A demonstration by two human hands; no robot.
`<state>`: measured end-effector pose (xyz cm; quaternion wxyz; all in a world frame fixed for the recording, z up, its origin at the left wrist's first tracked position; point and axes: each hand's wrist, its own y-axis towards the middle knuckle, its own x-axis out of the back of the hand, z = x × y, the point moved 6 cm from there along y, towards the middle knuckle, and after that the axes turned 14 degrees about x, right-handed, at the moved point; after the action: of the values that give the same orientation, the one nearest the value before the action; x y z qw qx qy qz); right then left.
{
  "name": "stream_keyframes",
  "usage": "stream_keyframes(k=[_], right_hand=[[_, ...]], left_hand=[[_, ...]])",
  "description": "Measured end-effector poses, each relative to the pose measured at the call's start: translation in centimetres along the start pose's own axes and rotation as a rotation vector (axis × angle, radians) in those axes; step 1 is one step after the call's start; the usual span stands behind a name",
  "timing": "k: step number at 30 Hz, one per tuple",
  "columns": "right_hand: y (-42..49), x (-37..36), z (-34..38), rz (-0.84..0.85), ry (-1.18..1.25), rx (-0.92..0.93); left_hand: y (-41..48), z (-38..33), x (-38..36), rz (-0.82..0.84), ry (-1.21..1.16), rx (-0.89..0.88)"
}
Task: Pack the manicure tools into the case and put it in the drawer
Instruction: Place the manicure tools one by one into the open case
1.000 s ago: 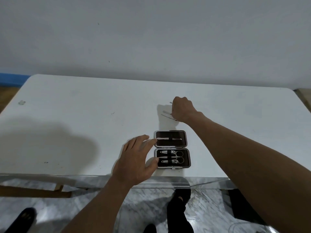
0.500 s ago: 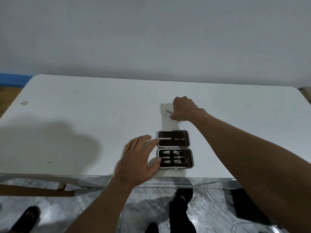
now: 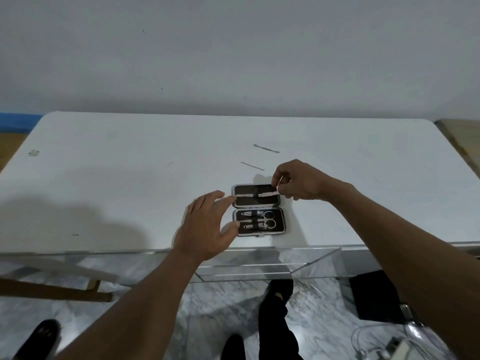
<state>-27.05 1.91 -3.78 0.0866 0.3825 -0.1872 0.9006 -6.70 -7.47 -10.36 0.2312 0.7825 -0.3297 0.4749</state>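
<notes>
A small dark manicure case [image 3: 281, 224] lies open on the white table [image 3: 104, 190] near its front edge. Its near half holds scissors [image 3: 267, 219] and clippers under a strap; its far half [image 3: 249, 202] holds a flat silver tool [image 3: 246, 195]. My right hand [image 3: 298, 181] hovers at the far half's right corner, pinching a thin silver tool [image 3: 280, 181] between thumb and fingers. My left hand [image 3: 207, 227] rests at the case's left edge, fingers spread, touching it. Two loose tools lie beyond: a thin stick [image 3: 252, 166] and a cuticle pusher [image 3: 266, 148].
A clear acrylic drawer unit [image 3: 259, 263] hangs under the table's front edge. Below are a marble floor, my legs and shoes, a wooden table leg [image 3: 52, 292] at left, and a black box [image 3: 374, 294] and cables at right.
My right hand has come back from the loose tools toward the case, carrying a thin tool. My left hand stays at the case's left side. The view has shifted a little.
</notes>
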Motion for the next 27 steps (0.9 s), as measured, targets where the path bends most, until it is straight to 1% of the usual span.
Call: stream_keyframes(k=[3,6,10,18,22,27], right_hand=[[-1.5,-0.7,-0.7,-0.041,0.015,0.001],[-2.2,-0.9,-0.8,-0.111,-0.071,0.029],[-2.3,-1.4,-0.7,-0.147,-0.189,0.081],[-1.7,-1.9,0.0,-0.102,-0.303,0.120],[-1.7,-2.0,0.7,-0.052,-0.360,0.159],[-2.0,-1.9,0.4,-0.062,-0.347,0.164]], left_hand=[[0.0,-0.1,-0.1,0.010,0.009,0.003],[0.0,-0.1,-0.1,0.008,0.013,0.002],[0.0,-0.2,-0.1,0.008,0.009,0.001],[0.0,-0.2,-0.1,-0.002,0.004,-0.001],[0.0,-0.1,-0.2,-0.001,0.008,-0.005],[0.1,0.0,-0.3,0.004,0.005,-0.002]])
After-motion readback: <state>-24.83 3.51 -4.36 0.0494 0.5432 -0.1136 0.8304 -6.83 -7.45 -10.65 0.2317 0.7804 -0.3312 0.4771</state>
